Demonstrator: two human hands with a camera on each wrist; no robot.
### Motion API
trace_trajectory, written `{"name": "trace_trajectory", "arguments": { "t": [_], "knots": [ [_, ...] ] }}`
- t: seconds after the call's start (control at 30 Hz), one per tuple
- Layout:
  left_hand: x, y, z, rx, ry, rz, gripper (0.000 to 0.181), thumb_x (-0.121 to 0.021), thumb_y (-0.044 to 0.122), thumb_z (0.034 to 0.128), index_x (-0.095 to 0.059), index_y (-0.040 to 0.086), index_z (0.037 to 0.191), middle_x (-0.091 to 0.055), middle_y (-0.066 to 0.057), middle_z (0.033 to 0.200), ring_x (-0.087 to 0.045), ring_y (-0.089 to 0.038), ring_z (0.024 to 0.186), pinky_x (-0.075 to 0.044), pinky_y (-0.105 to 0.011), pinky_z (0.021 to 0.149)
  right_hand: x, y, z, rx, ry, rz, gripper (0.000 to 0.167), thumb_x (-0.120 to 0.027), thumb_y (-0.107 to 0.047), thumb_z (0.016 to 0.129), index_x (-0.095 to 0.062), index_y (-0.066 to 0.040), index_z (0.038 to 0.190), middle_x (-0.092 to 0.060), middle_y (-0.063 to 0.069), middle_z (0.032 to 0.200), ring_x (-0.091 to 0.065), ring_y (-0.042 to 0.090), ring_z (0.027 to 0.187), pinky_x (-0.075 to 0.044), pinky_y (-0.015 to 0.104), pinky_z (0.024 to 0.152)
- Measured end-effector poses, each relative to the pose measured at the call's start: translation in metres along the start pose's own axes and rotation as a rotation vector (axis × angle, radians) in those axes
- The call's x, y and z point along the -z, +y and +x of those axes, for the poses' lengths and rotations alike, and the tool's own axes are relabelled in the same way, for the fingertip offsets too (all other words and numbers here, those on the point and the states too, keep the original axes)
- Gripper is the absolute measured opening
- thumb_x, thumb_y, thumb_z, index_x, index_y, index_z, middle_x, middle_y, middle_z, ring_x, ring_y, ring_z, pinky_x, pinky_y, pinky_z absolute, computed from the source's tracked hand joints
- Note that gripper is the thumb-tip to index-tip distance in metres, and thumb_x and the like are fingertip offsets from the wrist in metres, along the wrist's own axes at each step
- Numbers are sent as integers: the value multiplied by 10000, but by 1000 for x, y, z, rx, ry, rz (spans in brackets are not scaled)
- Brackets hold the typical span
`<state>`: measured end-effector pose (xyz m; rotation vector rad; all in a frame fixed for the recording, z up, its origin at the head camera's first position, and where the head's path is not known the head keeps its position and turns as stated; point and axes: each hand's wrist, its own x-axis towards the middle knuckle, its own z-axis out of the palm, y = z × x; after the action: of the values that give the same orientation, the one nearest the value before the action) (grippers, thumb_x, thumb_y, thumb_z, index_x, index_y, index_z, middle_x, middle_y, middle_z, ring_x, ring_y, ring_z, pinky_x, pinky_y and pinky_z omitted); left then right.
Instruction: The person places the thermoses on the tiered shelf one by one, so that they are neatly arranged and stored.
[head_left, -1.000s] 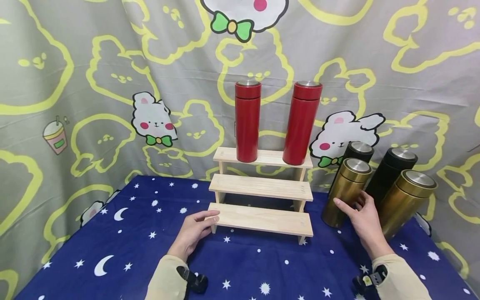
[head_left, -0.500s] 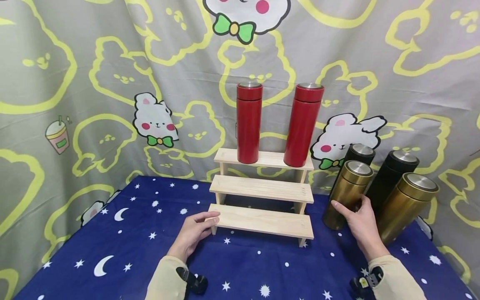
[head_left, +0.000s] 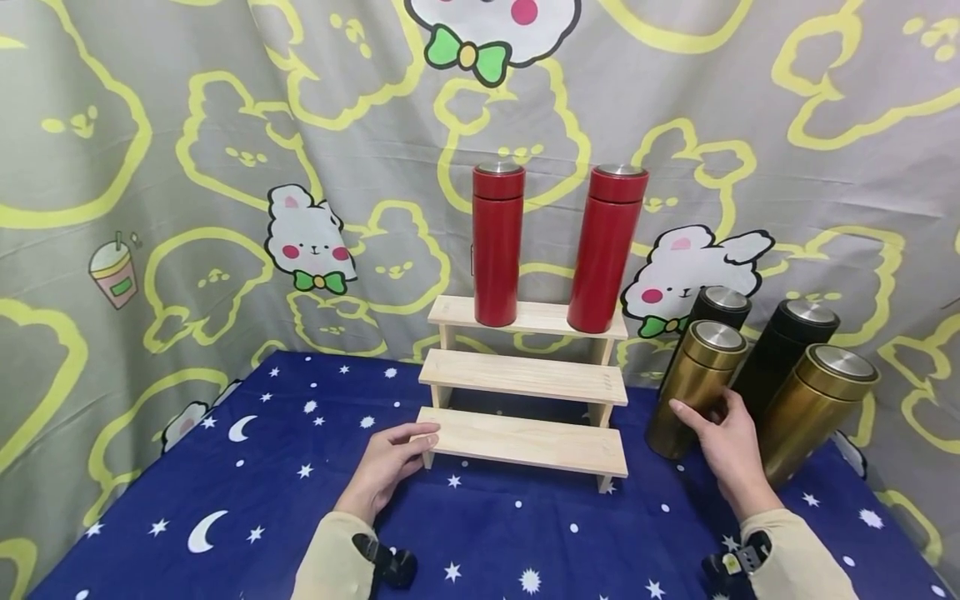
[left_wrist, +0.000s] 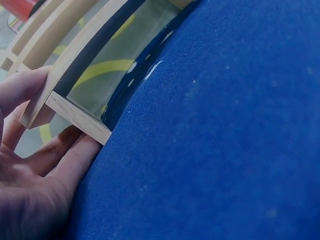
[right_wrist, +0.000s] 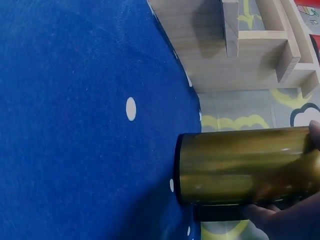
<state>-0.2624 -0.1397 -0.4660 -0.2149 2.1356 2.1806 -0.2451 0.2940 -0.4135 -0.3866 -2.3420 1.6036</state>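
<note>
A three-tier wooden stand (head_left: 525,442) is on the blue cloth. My left hand (head_left: 387,467) grips the left end of its lowest tier; in the left wrist view that hand (left_wrist: 42,165) has its thumb on the board and its fingers by the leg. My right hand (head_left: 731,450) is curled round a gold flask (head_left: 690,387), which stands on the cloth right of the stand. The right wrist view shows the gold flask (right_wrist: 240,167) with its base at the cloth and the fingers of the right hand (right_wrist: 295,215) around it.
Two red flasks (head_left: 498,250) (head_left: 606,254) stand on the top tier. Behind and right of the held flask are two black flasks (head_left: 780,346) and another gold flask (head_left: 810,412). A patterned grey curtain (head_left: 225,350) hangs behind the blue cloth (head_left: 300,433).
The right thumb has shifted slightly on the gold flask. The view has tilted a little; flasks, stand and left hand otherwise keep their places.
</note>
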Motion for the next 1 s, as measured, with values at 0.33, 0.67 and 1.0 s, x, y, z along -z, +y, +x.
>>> {"name": "trace_trajectory", "arguments": {
  "t": [0.33, 0.67, 1.0],
  "knots": [
    [-2, 0, 2, 4, -3, -4, 330, -807, 179, 832, -736, 29, 1118, -587, -147, 1304, -624, -216, 1056, -509, -437, 920, 8, -3, -1, 8, -23, -51, 870, -655, -317, 956, -125, 72, 1526, -297, 333, 1481, -342, 437, 1322, -320, 573, 1056],
    [0, 0, -4, 6, -9, 15, 343, -809, 195, 830, -735, 30, 1121, -579, -160, 1313, -618, -241, 1087, -507, -451, 921, 13, -6, -8, 58, -35, -78, 801, -660, -299, 957, -212, 99, 1488, -396, 314, 1400, -423, 385, 1232, -394, 115, 777],
    [1, 2, 0, -13, -18, 12, 341, -802, 183, 836, -730, 18, 1126, -595, -154, 1291, -625, -224, 1066, -511, -439, 916, 20, -22, -12, 99, -44, -97, 786, -647, -344, 960, -244, 83, 1483, -407, 297, 1404, -428, 396, 1231, -419, 169, 839]
  ]
}}
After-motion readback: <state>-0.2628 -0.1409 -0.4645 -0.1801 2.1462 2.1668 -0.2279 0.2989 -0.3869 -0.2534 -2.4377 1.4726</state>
